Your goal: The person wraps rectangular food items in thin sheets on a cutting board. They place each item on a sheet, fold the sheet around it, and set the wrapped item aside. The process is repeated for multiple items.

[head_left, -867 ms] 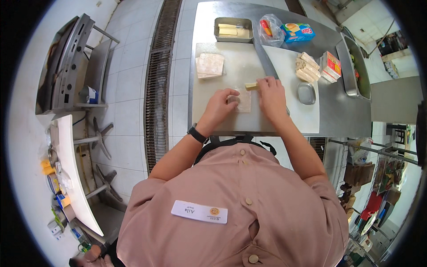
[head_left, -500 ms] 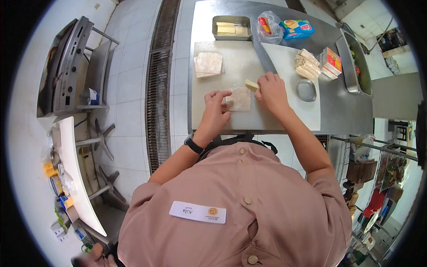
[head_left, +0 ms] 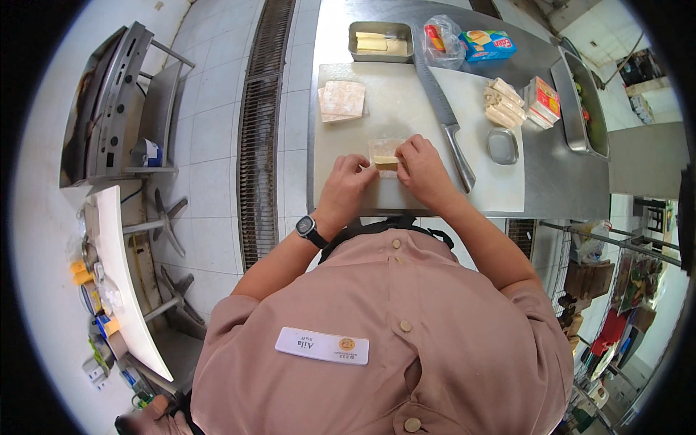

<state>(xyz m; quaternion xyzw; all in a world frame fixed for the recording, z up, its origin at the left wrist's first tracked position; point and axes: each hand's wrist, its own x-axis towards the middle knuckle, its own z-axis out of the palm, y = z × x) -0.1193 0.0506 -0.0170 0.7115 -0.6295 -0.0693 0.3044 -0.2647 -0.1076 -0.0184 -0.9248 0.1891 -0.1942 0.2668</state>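
A thin, pale square spring roll wrapper [head_left: 381,148] lies on the white cutting board [head_left: 346,148], with a pale yellow cheese stick [head_left: 386,160] across it. My left hand [head_left: 348,185] is closed at the wrapper's left edge, thumb and fingertips pinched together. At the opposite edge my right hand [head_left: 423,170] pinches the wrapper near the stick's right end; its fingers hide that corner. To the right of my right hand rests a large knife [head_left: 444,109], blade pointing away. A stack of wrappers [head_left: 342,100] sits at the board's far left.
Beyond the board stands a metal tin [head_left: 380,42] of cheese sticks, beside a plastic bag [head_left: 442,43] and a blue box [head_left: 489,45]. Rolled pieces [head_left: 504,103], a small metal dish [head_left: 502,146], a red-and-white carton [head_left: 542,101] and a deep metal pan [head_left: 586,105] are on the right.
My right hand has brought the cheese stick left and laid it on the wrapper, uncovering the knife handle. Both hands now close in on the wrapper's sides; the left fingers have curled.
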